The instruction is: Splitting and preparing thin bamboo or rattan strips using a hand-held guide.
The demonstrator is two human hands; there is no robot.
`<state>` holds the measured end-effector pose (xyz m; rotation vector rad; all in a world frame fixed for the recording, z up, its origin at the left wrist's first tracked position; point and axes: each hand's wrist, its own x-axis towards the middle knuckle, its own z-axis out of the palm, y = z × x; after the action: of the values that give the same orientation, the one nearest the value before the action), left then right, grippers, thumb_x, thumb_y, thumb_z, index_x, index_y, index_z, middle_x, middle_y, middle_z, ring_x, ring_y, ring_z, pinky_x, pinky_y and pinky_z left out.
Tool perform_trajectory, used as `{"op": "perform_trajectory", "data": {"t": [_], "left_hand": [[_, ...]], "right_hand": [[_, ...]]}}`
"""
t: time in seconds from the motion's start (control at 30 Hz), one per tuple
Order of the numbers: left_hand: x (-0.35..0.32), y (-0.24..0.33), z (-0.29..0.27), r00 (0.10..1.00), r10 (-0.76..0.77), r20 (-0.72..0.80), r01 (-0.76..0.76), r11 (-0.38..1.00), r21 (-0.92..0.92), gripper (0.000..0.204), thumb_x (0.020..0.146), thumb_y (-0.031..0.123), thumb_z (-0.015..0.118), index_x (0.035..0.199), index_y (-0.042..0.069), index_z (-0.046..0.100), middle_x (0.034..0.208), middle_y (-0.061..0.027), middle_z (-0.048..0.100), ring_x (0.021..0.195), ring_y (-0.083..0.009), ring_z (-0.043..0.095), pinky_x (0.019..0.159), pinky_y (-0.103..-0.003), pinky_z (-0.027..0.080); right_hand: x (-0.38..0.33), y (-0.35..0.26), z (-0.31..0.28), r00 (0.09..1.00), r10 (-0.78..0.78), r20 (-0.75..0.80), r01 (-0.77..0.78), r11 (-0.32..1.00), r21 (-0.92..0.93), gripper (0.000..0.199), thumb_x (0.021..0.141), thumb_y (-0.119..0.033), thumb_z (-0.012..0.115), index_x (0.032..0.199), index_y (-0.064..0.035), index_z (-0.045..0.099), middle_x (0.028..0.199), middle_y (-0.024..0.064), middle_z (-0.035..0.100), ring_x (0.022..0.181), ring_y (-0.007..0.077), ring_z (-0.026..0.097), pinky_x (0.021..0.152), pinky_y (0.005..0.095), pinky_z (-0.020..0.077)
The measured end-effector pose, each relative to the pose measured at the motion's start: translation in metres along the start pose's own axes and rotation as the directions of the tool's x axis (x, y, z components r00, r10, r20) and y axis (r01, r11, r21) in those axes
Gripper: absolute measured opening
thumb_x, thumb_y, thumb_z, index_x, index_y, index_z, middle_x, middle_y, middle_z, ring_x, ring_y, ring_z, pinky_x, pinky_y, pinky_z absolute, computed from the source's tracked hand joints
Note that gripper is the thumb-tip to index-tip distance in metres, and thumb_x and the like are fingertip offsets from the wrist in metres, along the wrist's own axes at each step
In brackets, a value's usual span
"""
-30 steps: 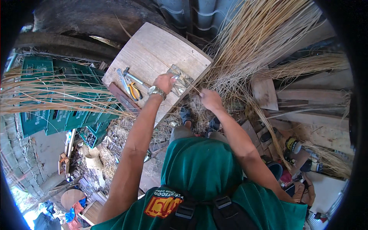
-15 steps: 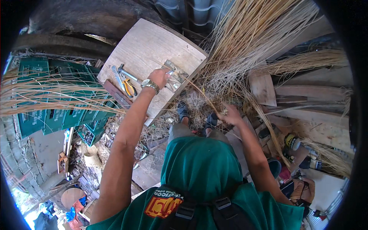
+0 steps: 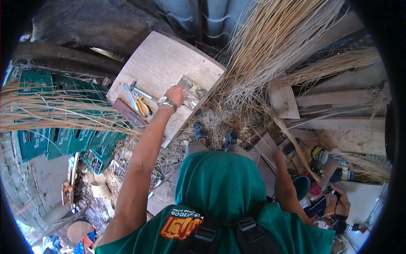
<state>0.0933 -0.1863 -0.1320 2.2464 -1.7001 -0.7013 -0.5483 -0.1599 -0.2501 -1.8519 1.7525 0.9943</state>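
Observation:
My left hand (image 3: 175,94), with a watch (image 3: 168,103) on its wrist, is closed over the metal plate fixture (image 3: 194,91) on a pale wooden board (image 3: 165,59). Its fingertips are bent down at the plate's left part; what they pinch is too small to make out. On the board's left side lie a hammer (image 3: 138,89), a silver-coloured tool (image 3: 130,97) and a hand tool with yellow-and-black handles (image 3: 144,109). My right hand (image 3: 277,155) is low on the right beside my body, blurred, its fingers not distinguishable. Whether it holds a strand cannot be seen.
Bundles of long tan strands (image 3: 270,46) lean at the upper right; more strands (image 3: 59,108) cross green crates (image 3: 46,137) on the left. Wood planks (image 3: 338,99) lie at the right. Fibre scraps (image 3: 220,116) cover the ground around my feet. A dark bucket (image 3: 300,186) stands near my right arm.
My right hand has drawn back toward my body, down and to the right. The strand between it and the metal fixture no longer shows. My left hand stays at the fixture.

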Motion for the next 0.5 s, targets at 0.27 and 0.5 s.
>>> {"op": "perform_trajectory", "data": {"t": [0.27, 0.5], "left_hand": [[-0.008, 0.04, -0.065, 0.986, -0.019, -0.165, 0.002, 0.995, -0.101, 0.031, 0.084, 0.031, 0.067, 0.082, 0.002, 0.056, 0.077, -0.019, 0.065, 0.074, -0.0371, 0.064, 0.063, -0.046, 0.048], [-0.08, 0.16, -0.036, 0.837, 0.544, 0.049, -0.376, 0.639, -0.671, 0.034, 0.081, 0.034, 0.072, 0.092, 0.003, 0.062, 0.073, -0.0078, 0.061, 0.066, -0.0208, 0.057, 0.063, -0.033, 0.047]], "right_hand": [[-0.082, 0.068, -0.01, 0.948, 0.183, -0.26, -0.095, 0.943, 0.319, 0.026, 0.079, -0.019, 0.062, 0.1, -0.004, 0.067, 0.096, 0.0207, 0.067, 0.089, 0.0355, 0.064, 0.077, 0.0425, 0.0501], [-0.163, -0.211, -0.255, 0.661, -0.682, -0.313, 0.686, 0.38, 0.62, 0.025, 0.093, -0.027, 0.057, 0.105, -0.0067, 0.065, 0.087, 0.008, 0.065, 0.082, 0.0153, 0.059, 0.077, 0.0324, 0.0477]]}}
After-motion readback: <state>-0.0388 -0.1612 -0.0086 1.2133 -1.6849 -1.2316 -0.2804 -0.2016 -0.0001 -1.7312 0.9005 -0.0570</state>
